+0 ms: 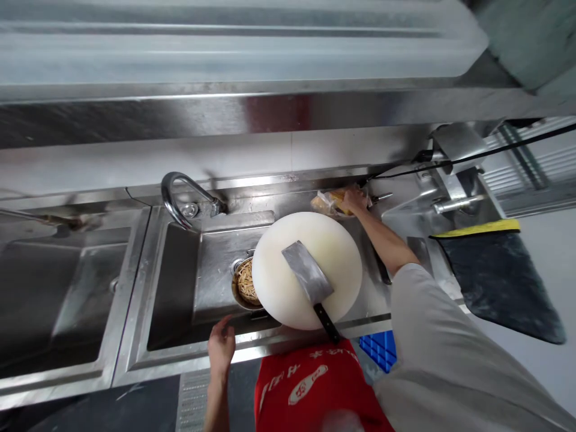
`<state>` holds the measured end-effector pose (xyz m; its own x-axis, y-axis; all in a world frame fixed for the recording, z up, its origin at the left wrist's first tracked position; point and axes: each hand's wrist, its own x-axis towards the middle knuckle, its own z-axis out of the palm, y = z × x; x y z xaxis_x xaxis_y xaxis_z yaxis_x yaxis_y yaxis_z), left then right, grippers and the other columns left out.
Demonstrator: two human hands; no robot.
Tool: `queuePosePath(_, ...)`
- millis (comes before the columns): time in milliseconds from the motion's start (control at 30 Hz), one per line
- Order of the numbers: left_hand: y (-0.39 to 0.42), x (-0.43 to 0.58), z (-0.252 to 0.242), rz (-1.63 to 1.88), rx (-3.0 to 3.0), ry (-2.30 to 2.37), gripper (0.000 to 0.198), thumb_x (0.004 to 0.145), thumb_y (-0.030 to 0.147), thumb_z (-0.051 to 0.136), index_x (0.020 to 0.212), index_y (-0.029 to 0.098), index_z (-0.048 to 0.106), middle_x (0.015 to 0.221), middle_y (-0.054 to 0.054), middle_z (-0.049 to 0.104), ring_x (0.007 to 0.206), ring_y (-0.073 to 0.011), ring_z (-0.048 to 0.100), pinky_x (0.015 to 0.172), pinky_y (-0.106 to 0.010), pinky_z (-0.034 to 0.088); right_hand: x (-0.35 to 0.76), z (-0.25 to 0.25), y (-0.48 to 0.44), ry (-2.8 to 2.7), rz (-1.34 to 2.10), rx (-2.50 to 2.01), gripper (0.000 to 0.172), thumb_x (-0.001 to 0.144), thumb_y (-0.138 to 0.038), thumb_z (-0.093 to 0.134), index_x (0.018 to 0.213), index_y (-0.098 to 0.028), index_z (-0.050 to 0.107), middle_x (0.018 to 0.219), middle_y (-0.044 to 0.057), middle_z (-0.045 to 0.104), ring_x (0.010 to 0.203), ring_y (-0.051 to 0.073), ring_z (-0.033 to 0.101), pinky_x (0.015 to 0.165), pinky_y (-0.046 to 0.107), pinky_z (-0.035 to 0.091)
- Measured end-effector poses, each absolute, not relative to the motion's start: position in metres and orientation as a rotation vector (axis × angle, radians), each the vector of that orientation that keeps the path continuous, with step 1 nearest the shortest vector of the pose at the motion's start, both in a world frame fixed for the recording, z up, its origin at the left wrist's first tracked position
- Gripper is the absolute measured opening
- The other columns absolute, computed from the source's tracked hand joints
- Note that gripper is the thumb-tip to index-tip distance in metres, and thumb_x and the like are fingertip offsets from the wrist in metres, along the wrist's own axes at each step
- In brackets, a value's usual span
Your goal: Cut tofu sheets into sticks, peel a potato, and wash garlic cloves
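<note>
My right hand reaches to the back of the steel counter and closes on a clear bag of yellowish food. My left hand rests on the front rim of the sink, fingers curled over the edge, holding nothing I can see. Between them lies a round white cutting board with a cleaver flat on it, black handle toward me. A metal bowl of pale strips sits half under the board's left side.
A curved faucet stands behind the sink. A second basin lies to the left. A dark mat with a yellow edge hangs at the right. A blue crate shows below the counter.
</note>
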<state>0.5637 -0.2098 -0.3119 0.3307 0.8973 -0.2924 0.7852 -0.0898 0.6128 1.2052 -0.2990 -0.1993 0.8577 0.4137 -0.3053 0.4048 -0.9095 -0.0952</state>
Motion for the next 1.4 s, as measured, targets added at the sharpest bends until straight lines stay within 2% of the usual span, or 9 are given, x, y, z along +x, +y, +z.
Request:
queuePosePath(300,-0.198,0.652,-0.238,0.441,1.819,1.144,0.050,0.091,0.042,0.054,0.129,0.012,0.066,0.125,-0.017,0.071,0.115,-0.0317,0.069,0.102,-0.044,0.057,1.140,-0.096,-0.398,-1.005,0.231,-2.802,0.057,0.087,-0.035,0.073,0.134,-0.008,0.055,0.133,0.021,0.059,0.122,0.037,0.058,0.104,0.046,0.048)
queuePosePath(400,-0.221,0.706,-0.182,0.482,2.065,0.719,0.071,0.094,0.046,0.063,0.157,0.020,0.044,0.155,-0.017,0.048,0.139,-0.0319,0.053,0.113,-0.045,0.049,1.054,-0.095,-0.415,-1.286,0.337,-2.572,0.052,0.089,-0.039,0.072,0.133,-0.016,0.056,0.130,0.016,0.059,0.120,0.035,0.058,0.104,0.045,0.048)
queuePosePath(533,-0.237,0.736,-0.160,0.362,2.381,0.313,0.096,0.086,0.050,0.077,0.165,0.025,0.030,0.172,-0.016,0.012,0.159,-0.0406,0.016,0.125,-0.057,0.028,0.937,-0.131,-0.409,-1.596,0.507,-2.310,0.044,0.092,-0.034,0.069,0.132,-0.020,0.056,0.128,0.013,0.058,0.117,0.032,0.058,0.099,0.043,0.051)
queuePosePath(633,-0.235,0.718,-0.194,0.172,2.423,0.191,0.088,0.088,0.043,0.078,0.162,0.023,0.037,0.169,-0.019,0.025,0.158,-0.0405,0.020,0.125,-0.059,0.023,0.880,-0.174,-0.401,-1.732,0.589,-2.264,0.045,0.093,-0.026,0.065,0.136,-0.019,0.055,0.129,0.015,0.056,0.116,0.031,0.059,0.096,0.042,0.053)
queuePosePath(833,-0.227,0.684,-0.272,0.166,2.193,0.263,0.077,0.084,0.027,0.076,0.152,0.007,0.047,0.143,-0.022,0.058,0.133,-0.0295,0.055,0.116,-0.044,0.038,0.855,-0.228,-0.406,-1.627,0.593,-2.162,0.069,0.089,-0.019,0.068,0.154,-0.021,0.042,0.145,0.014,0.052,0.135,0.029,0.050,0.111,0.042,0.047)
queuePosePath(967,-0.228,0.688,-0.278,0.236,1.810,0.423,0.075,0.071,0.036,0.087,0.136,0.009,0.061,0.125,-0.016,0.069,0.113,-0.0272,0.066,0.103,-0.040,0.052,0.864,-0.235,-0.409,-1.250,0.753,-2.035,0.077,0.082,-0.026,0.078,0.152,-0.022,0.046,0.137,0.011,0.061,0.121,0.025,0.061,0.108,0.039,0.048)
queuePosePath(1100,-0.236,0.689,-0.270,0.142,1.411,0.560,0.078,0.066,0.045,0.092,0.132,0.015,0.063,0.108,-0.009,0.075,0.095,-0.0221,0.072,0.086,-0.034,0.060,0.871,-0.240,-0.410,-0.820,0.841,-2.009,0.078,0.083,-0.037,0.075,0.152,-0.020,0.043,0.120,0.008,0.069,0.100,0.020,0.069,0.093,0.035,0.055)
queuePosePath(1233,-0.247,0.685,-0.268,0.130,1.201,0.772,0.076,0.064,0.047,0.095,0.125,0.015,0.064,0.108,-0.013,0.077,0.086,-0.0223,0.075,0.078,-0.034,0.063,0.842,-0.238,-0.438,-0.716,0.545,-2.396,0.058,0.094,-0.032,0.059,0.149,-0.015,0.048,0.133,0.015,0.065,0.121,0.025,0.062,0.109,0.039,0.047)
queuePosePath(1400,-0.246,0.681,-0.269,0.147,1.224,0.807,0.072,0.064,0.049,0.095,0.121,0.017,0.064,0.102,-0.012,0.079,0.078,-0.0232,0.076,0.059,-0.029,0.060,0.788,-0.261,-0.481,-0.913,0.526,-2.769,0.064,0.088,-0.012,0.059,0.151,-0.020,0.051,0.143,0.016,0.059,0.129,0.030,0.056,0.108,0.037,0.043)
